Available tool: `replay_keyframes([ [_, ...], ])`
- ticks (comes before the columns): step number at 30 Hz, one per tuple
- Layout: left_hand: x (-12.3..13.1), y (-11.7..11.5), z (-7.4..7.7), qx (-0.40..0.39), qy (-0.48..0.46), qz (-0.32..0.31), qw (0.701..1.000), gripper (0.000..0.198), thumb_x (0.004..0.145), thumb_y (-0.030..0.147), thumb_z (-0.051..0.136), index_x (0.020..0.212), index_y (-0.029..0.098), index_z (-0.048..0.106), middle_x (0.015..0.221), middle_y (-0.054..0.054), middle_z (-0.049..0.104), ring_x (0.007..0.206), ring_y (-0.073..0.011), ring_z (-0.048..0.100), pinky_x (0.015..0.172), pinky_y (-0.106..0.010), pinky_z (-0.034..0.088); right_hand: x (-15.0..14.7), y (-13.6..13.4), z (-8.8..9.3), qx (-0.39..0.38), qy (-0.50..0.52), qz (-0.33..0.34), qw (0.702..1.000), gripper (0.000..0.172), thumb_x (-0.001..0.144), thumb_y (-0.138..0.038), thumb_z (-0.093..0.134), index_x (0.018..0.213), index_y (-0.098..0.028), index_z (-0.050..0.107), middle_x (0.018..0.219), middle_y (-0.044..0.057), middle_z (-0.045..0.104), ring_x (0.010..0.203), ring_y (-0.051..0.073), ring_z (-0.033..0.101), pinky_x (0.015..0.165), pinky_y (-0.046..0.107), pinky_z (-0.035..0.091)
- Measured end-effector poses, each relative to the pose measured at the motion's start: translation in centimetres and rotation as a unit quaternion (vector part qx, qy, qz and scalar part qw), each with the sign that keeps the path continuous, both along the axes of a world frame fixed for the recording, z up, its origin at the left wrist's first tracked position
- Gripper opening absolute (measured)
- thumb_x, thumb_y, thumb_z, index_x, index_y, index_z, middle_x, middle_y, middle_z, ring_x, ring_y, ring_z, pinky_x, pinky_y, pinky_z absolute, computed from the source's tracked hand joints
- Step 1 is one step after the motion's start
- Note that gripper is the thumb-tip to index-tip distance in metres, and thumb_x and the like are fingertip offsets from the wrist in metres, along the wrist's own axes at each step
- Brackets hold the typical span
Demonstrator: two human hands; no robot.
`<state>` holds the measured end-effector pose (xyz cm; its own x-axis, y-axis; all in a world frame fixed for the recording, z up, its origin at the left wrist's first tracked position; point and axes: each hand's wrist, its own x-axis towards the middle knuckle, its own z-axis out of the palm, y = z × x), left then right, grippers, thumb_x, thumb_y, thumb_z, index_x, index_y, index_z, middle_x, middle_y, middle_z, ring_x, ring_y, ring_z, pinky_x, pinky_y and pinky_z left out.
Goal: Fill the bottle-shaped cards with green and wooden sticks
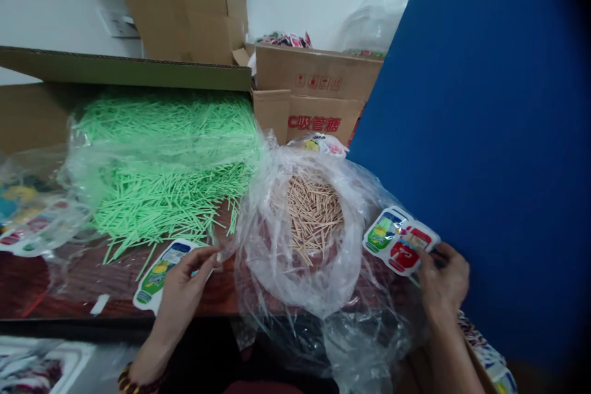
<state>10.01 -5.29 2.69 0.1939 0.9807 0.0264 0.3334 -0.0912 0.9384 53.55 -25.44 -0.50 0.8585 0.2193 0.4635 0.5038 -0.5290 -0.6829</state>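
My right hand (442,280) is closed on the right end of a flat, bottle-shaped printed packet (401,241) in red, green and white. A thin pale green stick shows just below that packet. My left hand (187,280) has its thumb and forefinger pinched together, close to some clear plastic film. Another bottle-shaped packet (159,274) in green and yellow lies behind this hand, partly covered by it; what the fingertips grip is unclear. Between the hands, an opened clear plastic bag (263,265) contains many short light-brown sticks (314,215).
Left of the bag is a heap of thin green sticks (170,191) in plastic. Printed packets (39,225) lie at far left. Cardboard boxes (318,77) stand behind, and a blue panel (489,135) rises at right. A white container (76,357) sits at lower left.
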Motion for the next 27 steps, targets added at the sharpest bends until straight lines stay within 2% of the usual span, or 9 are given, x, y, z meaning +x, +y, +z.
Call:
replay_keyframes([
  [3,-3.4,1.0,-1.3,0.062,0.093,0.071,0.991,0.030,0.081,0.044,0.058,0.098,0.022,0.066,0.094,-0.003,0.069,0.088,-0.0230,0.063,0.084,-0.033,0.045,-2.1,1.1,1.4,-0.022,-0.060,0.009,0.998,0.052,0.080,-0.053,0.054,0.113,-0.013,0.061,0.105,0.016,0.062,0.104,0.031,0.053,0.086,0.045,0.044],
  [5,-5.5,1.7,-2.3,0.114,0.162,0.115,0.973,0.030,0.082,0.044,0.055,0.098,0.021,0.066,0.098,-0.005,0.068,0.093,-0.0254,0.062,0.086,-0.036,0.045,-4.4,2.8,1.9,-0.024,-0.074,0.109,0.991,0.041,0.085,-0.048,0.050,0.106,-0.016,0.064,0.105,0.014,0.062,0.104,0.029,0.054,0.089,0.044,0.043],
  [7,-7.1,2.3,-3.2,0.201,0.231,0.103,0.946,0.029,0.083,0.042,0.053,0.095,0.019,0.065,0.098,-0.008,0.067,0.096,-0.0274,0.060,0.090,-0.040,0.043,-7.4,5.3,2.2,-0.020,-0.078,0.236,0.968,0.031,0.087,-0.042,0.049,0.100,-0.018,0.064,0.102,0.010,0.063,0.102,0.026,0.055,0.092,0.042,0.042],
  [11,-8.4,2.8,-4.5,0.193,0.387,0.124,0.893,0.035,0.085,0.041,0.052,0.110,0.018,0.062,0.106,-0.012,0.060,0.098,-0.0321,0.055,0.081,-0.045,0.044,-15.3,11.4,3.4,-0.008,-0.030,0.486,0.873,0.018,0.090,-0.028,0.047,0.096,-0.020,0.063,0.098,0.007,0.064,0.096,0.021,0.058,0.087,0.034,0.044],
  [14,-8.4,2.8,-4.8,0.152,0.425,0.129,0.883,0.036,0.087,0.041,0.052,0.115,0.020,0.060,0.109,-0.012,0.058,0.099,-0.0321,0.053,0.078,-0.045,0.043,-21.1,16.4,5.0,-0.040,0.003,0.597,0.801,0.018,0.091,-0.021,0.046,0.095,-0.020,0.063,0.092,0.004,0.065,0.087,0.017,0.060,0.078,0.028,0.046],
  [17,-8.6,2.9,-4.5,0.156,0.415,0.145,0.884,0.037,0.088,0.041,0.053,0.118,0.020,0.058,0.111,-0.011,0.057,0.101,-0.0308,0.053,0.081,-0.044,0.042,-25.6,21.7,6.3,-0.094,-0.015,0.632,0.769,0.018,0.090,-0.017,0.046,0.095,-0.019,0.063,0.093,0.003,0.066,0.085,0.014,0.061,0.077,0.025,0.044],
  [21,-9.3,3.3,-4.1,0.141,0.421,0.143,0.884,0.037,0.088,0.040,0.054,0.117,0.019,0.059,0.113,-0.011,0.059,0.100,-0.0313,0.052,0.081,-0.042,0.042,-28.8,27.1,6.3,-0.314,-0.052,0.579,0.751,0.023,0.091,-0.019,0.044,0.099,-0.019,0.066,0.102,0.008,0.070,0.096,0.016,0.064,0.081,0.025,0.044],
  [24,-9.6,3.5,-4.1,0.119,0.423,0.123,0.890,0.034,0.087,0.039,0.056,0.115,0.021,0.062,0.111,-0.010,0.061,0.100,-0.0314,0.052,0.080,-0.042,0.042,-29.1,28.9,5.3,-0.404,-0.047,0.518,0.752,0.027,0.090,-0.023,0.046,0.097,-0.011,0.069,0.097,0.020,0.070,0.093,0.027,0.067,0.076,0.033,0.047],
  [27,-9.7,3.5,-4.2,0.119,0.419,0.127,0.891,0.034,0.086,0.037,0.057,0.116,0.023,0.062,0.110,-0.009,0.062,0.101,-0.0313,0.052,0.080,-0.042,0.041,-28.8,29.7,4.3,-0.461,-0.048,0.477,0.747,0.031,0.087,-0.029,0.050,0.096,-0.009,0.071,0.097,0.024,0.070,0.095,0.032,0.067,0.076,0.036,0.048],
])
